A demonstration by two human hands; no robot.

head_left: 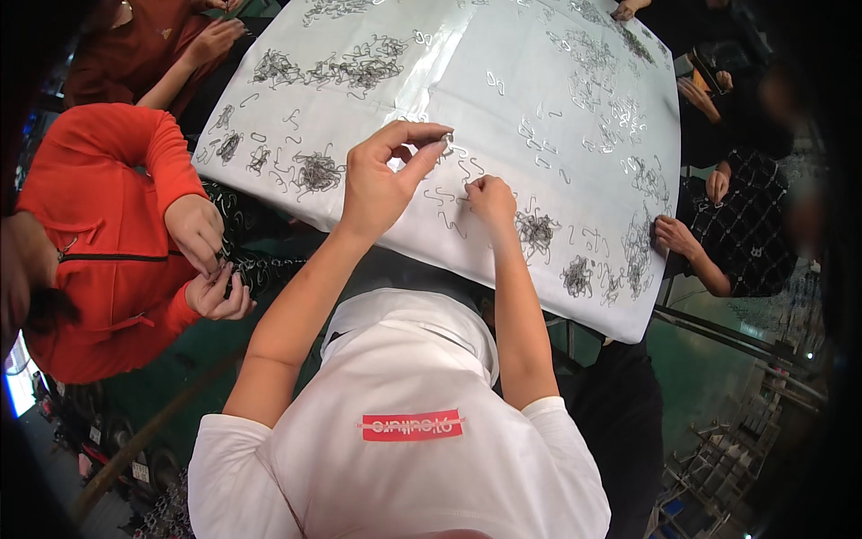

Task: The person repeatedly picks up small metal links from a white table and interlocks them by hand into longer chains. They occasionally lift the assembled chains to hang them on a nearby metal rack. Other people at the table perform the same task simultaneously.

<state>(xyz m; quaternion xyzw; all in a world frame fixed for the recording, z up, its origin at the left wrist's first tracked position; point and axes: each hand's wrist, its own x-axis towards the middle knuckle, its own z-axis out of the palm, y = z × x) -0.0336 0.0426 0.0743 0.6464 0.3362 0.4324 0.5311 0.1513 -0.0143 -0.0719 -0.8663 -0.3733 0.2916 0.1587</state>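
Note:
My left hand (375, 184) is raised over the near edge of the white-covered table (467, 242), thumb and forefinger pinching a small silvery metal hook (448, 140). Lower and to the right, my right hand (494, 199) has its fingers pressed together just above the tabletop. Whatever sits in its fingertips is too small to make out. Loose S-shaped wire hooks (442, 195) lie scattered between and below my hands. A dense pile of hooks (536, 231) is just right of my right wrist, and another pile (319, 171) lies left of my left hand.
More hook heaps (364, 70) spread across the far left and right of the table. A person in an orange-red jacket (108, 225) sits close on my left, hands together. At the right edge, another person's hand (678, 238) touches a heap. Other people work around the far sides.

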